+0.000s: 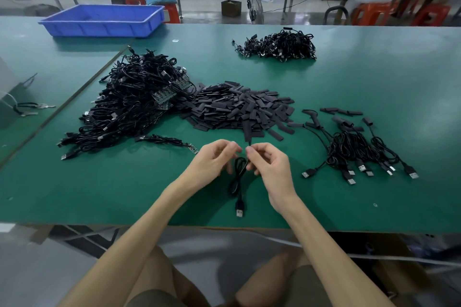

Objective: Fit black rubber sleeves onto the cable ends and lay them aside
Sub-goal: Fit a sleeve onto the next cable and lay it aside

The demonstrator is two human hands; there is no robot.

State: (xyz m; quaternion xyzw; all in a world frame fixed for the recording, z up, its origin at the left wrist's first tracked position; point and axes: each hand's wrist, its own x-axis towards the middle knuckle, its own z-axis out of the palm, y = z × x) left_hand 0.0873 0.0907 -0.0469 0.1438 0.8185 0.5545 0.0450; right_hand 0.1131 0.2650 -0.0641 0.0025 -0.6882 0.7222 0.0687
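My right hand (268, 162) pinches the thin black cable (237, 179) under a flat matte rubber sleeve (247, 132); left hand (212, 161) fingers curled, hold unclear.

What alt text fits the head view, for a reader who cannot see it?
Over a green table, the right hand pinches a black cable whose upper end carries a rubber sleeve; the left hand hovers beside it. Behind lie a heap of cables, a pile of loose sleeves and sleeved cables at right.
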